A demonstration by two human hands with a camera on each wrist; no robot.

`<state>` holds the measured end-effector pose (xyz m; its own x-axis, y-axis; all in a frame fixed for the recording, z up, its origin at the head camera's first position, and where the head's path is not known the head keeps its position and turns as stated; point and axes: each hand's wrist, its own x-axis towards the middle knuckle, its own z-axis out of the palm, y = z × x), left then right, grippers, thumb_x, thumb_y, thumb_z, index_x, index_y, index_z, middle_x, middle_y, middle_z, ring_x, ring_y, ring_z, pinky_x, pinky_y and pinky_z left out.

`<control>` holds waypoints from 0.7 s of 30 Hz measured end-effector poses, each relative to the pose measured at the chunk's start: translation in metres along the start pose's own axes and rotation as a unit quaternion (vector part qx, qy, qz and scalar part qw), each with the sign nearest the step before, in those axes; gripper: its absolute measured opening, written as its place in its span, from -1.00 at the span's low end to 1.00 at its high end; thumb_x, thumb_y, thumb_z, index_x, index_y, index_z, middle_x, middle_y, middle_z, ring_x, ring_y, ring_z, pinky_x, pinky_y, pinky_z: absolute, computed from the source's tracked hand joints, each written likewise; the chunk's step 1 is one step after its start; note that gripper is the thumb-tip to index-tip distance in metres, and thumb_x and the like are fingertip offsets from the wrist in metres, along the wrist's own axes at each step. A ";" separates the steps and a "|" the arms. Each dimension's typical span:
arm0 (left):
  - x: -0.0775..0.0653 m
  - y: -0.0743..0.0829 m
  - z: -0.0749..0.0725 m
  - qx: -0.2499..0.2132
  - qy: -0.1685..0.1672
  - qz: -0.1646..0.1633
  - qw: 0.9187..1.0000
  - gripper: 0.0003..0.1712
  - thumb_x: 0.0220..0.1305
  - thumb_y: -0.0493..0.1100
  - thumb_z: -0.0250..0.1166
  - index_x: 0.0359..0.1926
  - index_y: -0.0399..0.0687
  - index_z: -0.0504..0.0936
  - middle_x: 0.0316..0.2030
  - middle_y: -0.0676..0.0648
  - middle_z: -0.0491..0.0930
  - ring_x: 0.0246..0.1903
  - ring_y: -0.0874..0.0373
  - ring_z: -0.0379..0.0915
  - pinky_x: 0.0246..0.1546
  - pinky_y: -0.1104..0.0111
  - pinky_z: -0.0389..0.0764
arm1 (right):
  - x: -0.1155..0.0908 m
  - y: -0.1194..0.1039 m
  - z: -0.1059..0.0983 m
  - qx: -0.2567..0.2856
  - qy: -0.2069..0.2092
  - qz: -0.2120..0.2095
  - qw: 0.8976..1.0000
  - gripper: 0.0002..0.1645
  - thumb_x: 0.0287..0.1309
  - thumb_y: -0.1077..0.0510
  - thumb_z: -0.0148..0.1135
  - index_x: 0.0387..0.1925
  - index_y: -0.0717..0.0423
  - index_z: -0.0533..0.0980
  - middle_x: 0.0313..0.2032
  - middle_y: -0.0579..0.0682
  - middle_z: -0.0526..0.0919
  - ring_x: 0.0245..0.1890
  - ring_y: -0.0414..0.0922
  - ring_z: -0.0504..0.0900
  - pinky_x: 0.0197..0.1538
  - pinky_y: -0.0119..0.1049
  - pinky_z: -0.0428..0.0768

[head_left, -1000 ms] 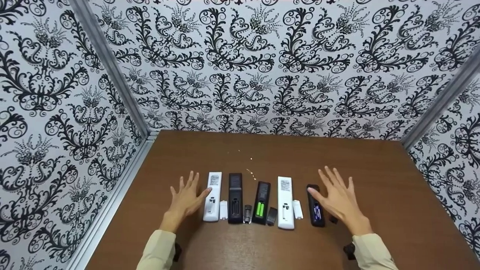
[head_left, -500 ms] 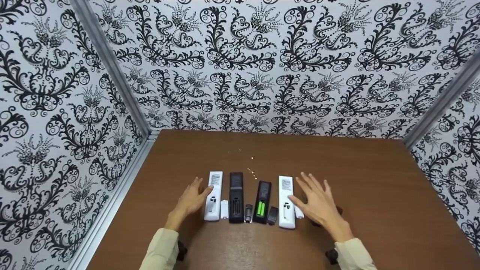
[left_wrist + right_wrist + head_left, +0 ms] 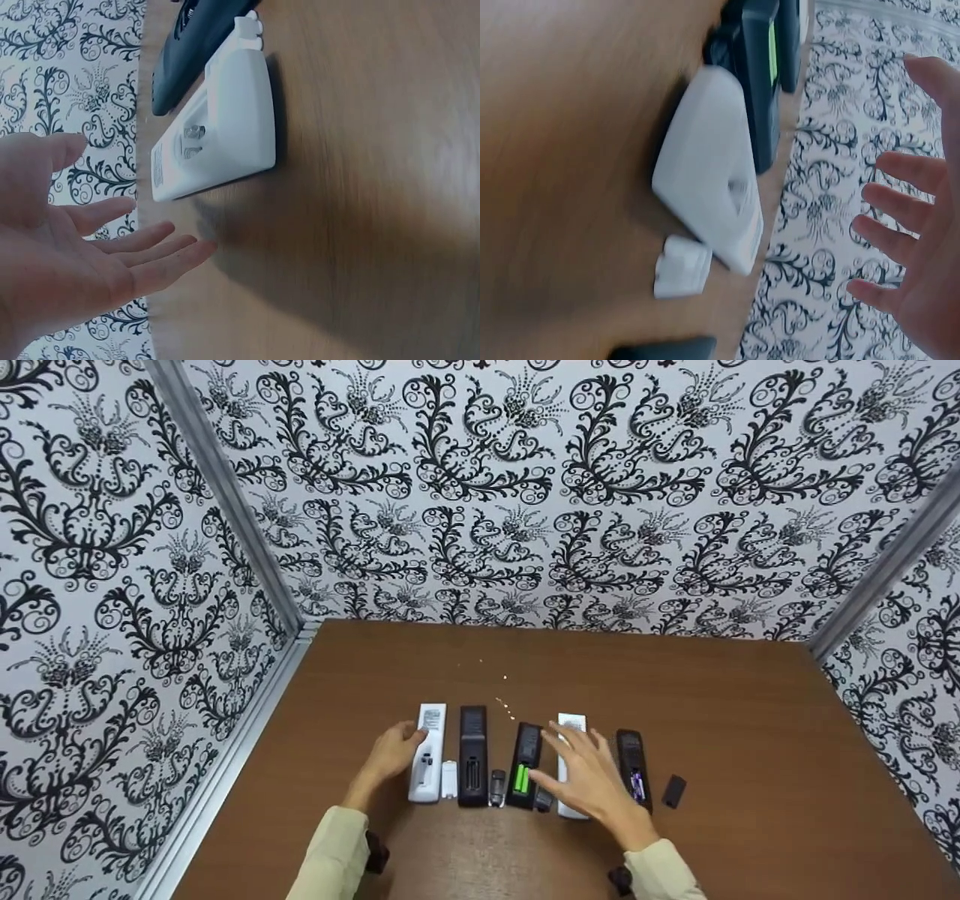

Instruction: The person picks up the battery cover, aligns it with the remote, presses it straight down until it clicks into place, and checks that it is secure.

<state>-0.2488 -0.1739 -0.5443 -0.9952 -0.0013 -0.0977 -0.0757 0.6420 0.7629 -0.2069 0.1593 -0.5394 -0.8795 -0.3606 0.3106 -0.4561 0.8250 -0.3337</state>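
Several remote controls lie back side up in a row, their battery bays uncovered. My left hand [image 3: 391, 754] hovers beside the left white remote [image 3: 424, 787], fingers loosely bent; the left wrist view shows them apart from it. My right hand [image 3: 589, 780] is spread above the right white remote [image 3: 571, 721], hiding much of it, thumb pointing toward the black remote with green batteries [image 3: 527, 739]. Between them lies a black remote [image 3: 472, 727] with a bare bay. Furthest right is a black remote with purple batteries [image 3: 630, 746]. Neither hand holds anything.
Battery covers lie beside the remotes: a white cover [image 3: 449, 780], a dark cover [image 3: 496, 786], a partly hidden one [image 3: 544, 801] and a black cover [image 3: 675, 791]. Another white cover [image 3: 682, 266] shows in the right wrist view. Patterned walls [image 3: 495, 540] border the brown table [image 3: 390, 660].
My right hand has swept left from the rightmost black remote to the right white one, uncovering the black remote and its cover. My left hand's fingers have drawn in slightly beside the left white remote.
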 end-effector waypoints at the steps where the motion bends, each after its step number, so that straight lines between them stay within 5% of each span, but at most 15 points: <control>1: 0.001 0.000 0.001 -0.006 0.000 -0.006 1.000 -0.43 0.50 -0.07 0.08 0.27 -0.51 0.41 0.18 -0.48 0.52 0.24 -0.34 0.43 0.28 -0.09 0.43 | 0.000 -0.003 0.002 0.006 -0.003 -0.001 1.000 -0.18 0.15 -0.33 0.28 0.31 0.05 0.48 0.35 0.11 0.47 0.33 0.17 0.44 0.39 0.32 0.23; 11: 0.010 0.005 0.007 -0.077 0.002 -0.066 0.995 -0.42 0.52 -0.03 0.02 0.21 -0.51 0.47 0.15 -0.46 0.54 0.16 -0.26 0.49 0.19 -0.02 0.53 | 0.002 -0.028 0.022 0.023 -0.017 -0.018 0.999 -0.21 0.14 -0.31 0.34 0.27 0.04 0.51 0.32 0.10 0.50 0.27 0.16 0.49 0.34 0.22 0.36; 17: 0.013 0.010 0.010 -0.053 0.010 -0.060 0.997 -0.45 0.47 -0.07 0.08 0.15 -0.56 0.48 0.10 -0.48 0.55 0.17 -0.33 0.47 0.24 -0.05 0.48 | 0.005 -0.046 0.036 0.023 -0.027 -0.047 0.998 -0.26 0.16 -0.27 0.34 0.26 0.04 0.52 0.31 0.09 0.49 0.27 0.13 0.48 0.33 0.16 0.36; 21: 0.017 0.011 0.012 -0.023 0.019 -0.060 0.998 -0.51 0.43 -0.09 0.15 0.03 -0.53 0.58 -0.07 -0.41 0.64 -0.02 -0.22 0.55 0.05 0.04 0.57 | 0.004 -0.058 0.050 0.008 0.000 -0.082 0.997 -0.32 0.16 -0.24 0.36 0.20 0.04 0.57 0.25 0.06 0.54 0.22 0.03 0.53 0.27 0.06 0.42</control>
<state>-0.2656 -0.1580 -0.5452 -0.9802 -0.1065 -0.1667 -0.1971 0.5999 0.7755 -0.1907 0.0884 -0.5639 -0.7932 -0.4898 0.3619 -0.5954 0.7484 -0.2922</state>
